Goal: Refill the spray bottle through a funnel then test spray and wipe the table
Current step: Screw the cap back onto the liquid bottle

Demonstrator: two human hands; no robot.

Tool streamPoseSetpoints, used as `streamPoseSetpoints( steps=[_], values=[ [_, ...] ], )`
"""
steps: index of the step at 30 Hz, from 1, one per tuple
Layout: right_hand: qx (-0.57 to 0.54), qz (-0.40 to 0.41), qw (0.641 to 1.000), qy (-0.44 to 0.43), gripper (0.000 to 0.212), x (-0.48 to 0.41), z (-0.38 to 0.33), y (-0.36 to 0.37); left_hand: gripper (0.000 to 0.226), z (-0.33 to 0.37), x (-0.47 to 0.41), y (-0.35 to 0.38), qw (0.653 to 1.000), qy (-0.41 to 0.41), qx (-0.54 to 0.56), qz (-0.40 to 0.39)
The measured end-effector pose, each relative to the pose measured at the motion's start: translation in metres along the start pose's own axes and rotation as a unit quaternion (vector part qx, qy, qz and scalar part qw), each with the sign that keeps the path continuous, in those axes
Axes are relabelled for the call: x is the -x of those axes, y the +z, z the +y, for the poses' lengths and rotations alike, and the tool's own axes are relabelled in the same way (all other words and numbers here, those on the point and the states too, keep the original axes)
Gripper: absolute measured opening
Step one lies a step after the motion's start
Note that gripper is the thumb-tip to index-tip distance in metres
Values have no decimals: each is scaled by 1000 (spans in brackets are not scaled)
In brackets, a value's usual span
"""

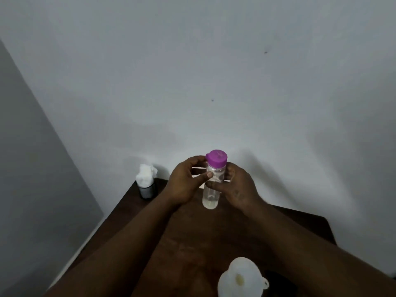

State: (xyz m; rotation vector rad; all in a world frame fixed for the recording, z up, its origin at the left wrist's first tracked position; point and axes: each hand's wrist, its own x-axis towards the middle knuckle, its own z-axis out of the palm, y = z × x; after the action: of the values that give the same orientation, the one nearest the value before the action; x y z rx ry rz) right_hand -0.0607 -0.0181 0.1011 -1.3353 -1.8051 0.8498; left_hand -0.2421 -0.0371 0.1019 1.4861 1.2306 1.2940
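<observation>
Both hands, left hand (184,183) and right hand (237,187), pinch the clear bottle (211,189) below its purple cap (216,157); nearly empty, it looks light and slippery, best gripped mid-body.

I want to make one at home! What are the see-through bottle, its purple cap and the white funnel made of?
Bottle: looks like clear, glossy plastic; you can see the liquid at the bottom through it. Purple cap: solid, smooth plastic, probably. Funnel: milky white, slightly see-through, likely plastic or silicone; the blur leaves that open.

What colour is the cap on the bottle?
Purple cap, seen clearly in the head view.
</observation>
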Motion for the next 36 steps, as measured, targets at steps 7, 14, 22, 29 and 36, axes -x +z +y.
streamPoseSetpoints(
  steps=[7, 14, 22, 29, 36],
  values=[
    [47, -63, 997, 12, 65, -77, 42, 87, 44, -92, -49, -50, 997, -52, -53, 21],
    [74, -84, 993, 35, 70, -120, 96, 144, 46, -176, -78, -63, 994, -91, -54, 36],
    [78, -78, 993, 39, 67, -139, 122, 170, 46, -216, -94, -70, 994, -99, -26, 43],
    [93, -106, 989, 48, 73, -142, 122, 170, 49, -221, -91, -76, 992, -123, -16, 39],
    [156, -156, 967, 130, 89, -134, 118, 140, 62, -216, -77, -73, 981, -182, -22, 68]
  ],
)
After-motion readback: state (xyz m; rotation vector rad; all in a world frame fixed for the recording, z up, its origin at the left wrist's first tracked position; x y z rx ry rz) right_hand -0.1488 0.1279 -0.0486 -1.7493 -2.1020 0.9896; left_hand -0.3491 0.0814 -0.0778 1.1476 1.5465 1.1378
